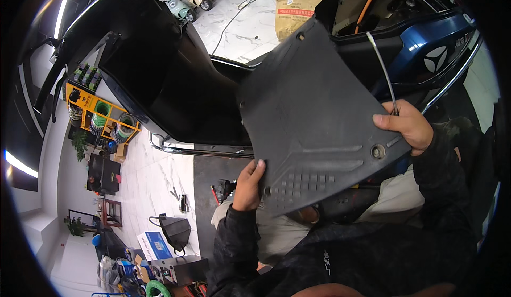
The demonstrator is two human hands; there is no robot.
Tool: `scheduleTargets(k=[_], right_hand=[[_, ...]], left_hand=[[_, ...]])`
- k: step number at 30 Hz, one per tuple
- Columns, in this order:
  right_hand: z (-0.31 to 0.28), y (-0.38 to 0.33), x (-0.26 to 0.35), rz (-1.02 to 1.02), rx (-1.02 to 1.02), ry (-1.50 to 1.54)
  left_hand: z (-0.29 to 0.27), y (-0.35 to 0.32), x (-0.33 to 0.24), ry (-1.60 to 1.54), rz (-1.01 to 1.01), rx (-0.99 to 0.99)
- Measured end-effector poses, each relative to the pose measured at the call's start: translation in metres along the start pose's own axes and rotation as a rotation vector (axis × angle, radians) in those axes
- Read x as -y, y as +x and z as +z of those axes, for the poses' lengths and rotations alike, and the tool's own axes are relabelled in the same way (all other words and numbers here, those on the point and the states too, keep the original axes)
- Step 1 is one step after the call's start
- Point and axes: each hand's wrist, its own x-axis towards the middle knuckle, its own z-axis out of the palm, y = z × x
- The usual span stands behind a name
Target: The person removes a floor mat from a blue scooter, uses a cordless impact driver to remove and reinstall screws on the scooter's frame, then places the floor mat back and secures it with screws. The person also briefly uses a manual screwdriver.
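Holding the panel (pixel 308 100) two-handed — left hand (pixel 248 186) with its thumb over the near-left edge, right hand (pixel 407 126) gripping the right edge with what looks like a screwdriver (pixel 382 71) tucked in too. Panel's tilted over the middle of the scooter (pixel 418 41). I'd call it mid-job: panel looks loose, not seated or screwed down. Coming off or going on — can't tell.
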Motion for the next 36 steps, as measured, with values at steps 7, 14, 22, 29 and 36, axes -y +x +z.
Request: scheduleTargets(k=[7,14,22,29,36], right_hand=[[0.02,0.01,-0.019,0.167,0.205,0.0],[0.039,0.023,-0.044,0.227,0.522,-0.199],[0.044,0.022,-0.063,-0.1,0.62,-0.314],[0.058,0.037,-0.076,0.117,0.885,-0.008],[0.067,0.038,-0.092,0.245,0.665,-0.337]], left_hand=[[-0.029,-0.09,-0.002,-0.028,-0.148,-0.256],[-0.051,-0.148,-0.013,-0.095,-0.117,-0.341],[-0.051,-0.212,-0.053,-0.129,-0.082,-0.451],[-0.07,-0.265,-0.061,-0.213,0.021,-0.684],[-0.148,-0.355,-0.068,-0.194,0.229,-0.897]])
